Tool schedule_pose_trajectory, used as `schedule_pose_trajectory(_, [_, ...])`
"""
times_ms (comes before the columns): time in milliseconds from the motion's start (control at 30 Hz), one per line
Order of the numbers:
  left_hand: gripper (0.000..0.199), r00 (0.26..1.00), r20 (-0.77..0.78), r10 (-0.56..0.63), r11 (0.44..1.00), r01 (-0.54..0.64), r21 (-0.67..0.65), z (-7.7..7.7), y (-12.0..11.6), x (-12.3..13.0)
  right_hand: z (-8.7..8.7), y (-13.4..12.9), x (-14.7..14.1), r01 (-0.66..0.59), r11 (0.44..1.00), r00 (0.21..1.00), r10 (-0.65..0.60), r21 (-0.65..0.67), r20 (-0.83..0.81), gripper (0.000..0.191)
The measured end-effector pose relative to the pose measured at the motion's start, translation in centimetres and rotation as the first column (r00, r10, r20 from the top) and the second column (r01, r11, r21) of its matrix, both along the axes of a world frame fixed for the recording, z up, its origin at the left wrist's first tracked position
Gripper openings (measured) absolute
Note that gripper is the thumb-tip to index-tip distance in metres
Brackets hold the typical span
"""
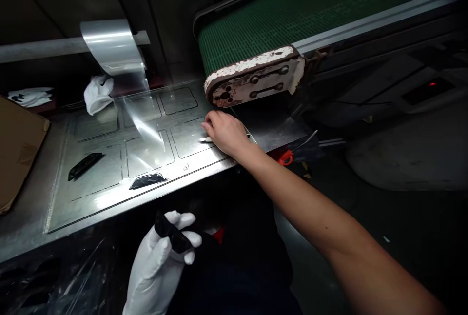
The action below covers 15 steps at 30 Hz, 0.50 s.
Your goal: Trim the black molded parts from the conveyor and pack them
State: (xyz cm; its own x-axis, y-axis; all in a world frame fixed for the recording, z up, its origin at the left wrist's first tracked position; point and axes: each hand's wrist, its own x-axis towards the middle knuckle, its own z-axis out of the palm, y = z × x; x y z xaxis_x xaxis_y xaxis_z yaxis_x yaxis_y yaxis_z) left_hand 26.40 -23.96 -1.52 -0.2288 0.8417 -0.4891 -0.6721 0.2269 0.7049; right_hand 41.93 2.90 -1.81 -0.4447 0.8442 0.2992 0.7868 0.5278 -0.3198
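In my white-gloved left hand [157, 261] is a small black molded piece [171, 234], pinched between thumb and fingers below the table's front edge. My bare right hand [227, 132] rests at the right of the metal worktop [98, 178], its fingers curled in over a thin white-tipped tool [205, 140]. The palm hides most of that tool. On the worktop lie a black angular piece [86, 165] at the left and a similar black piece [147, 181] near the front edge, which looks wrapped in clear film.
A roll of clear film [109, 44] hangs on a bar, its loose end reaching the worktop. White gloves [98, 94] lie behind. A conveyor's rusty end [256, 76] juts close above my right hand. At left stands a cardboard box [20, 144]; an orange-handled tool [285, 158] sits at right.
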Motion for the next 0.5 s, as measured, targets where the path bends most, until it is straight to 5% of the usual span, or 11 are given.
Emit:
schedule_pose_trajectory(167, [0.031,0.999,0.038,-0.004,0.997,0.001,0.075,-1.1,-0.7,-1.4,0.6,-1.3,2.4,-0.175,0.982,0.983,0.179,-0.073,0.05,0.031])
schedule_pose_trajectory(333, [0.029,0.995,0.046,-0.083,0.975,0.072,0.212,-2.0,-0.8,-1.9,1.2,-5.5,3.7,-0.156,0.979,0.988,0.151,-0.132,-0.043,0.028])
schedule_pose_trajectory(400, [0.03,0.992,0.048,-0.117,0.963,0.101,0.25,-1.8,-0.7,-1.9,2.4,-8.3,3.4,-0.318,0.92,0.946,0.293,-0.227,-0.141,0.036])
schedule_pose_trajectory(500, [0.032,0.987,0.033,-0.155,0.945,0.139,0.295,-1.5,-0.5,-1.8,3.9,-12.1,2.7,-0.605,0.727,0.794,0.518,-0.327,-0.318,0.035])
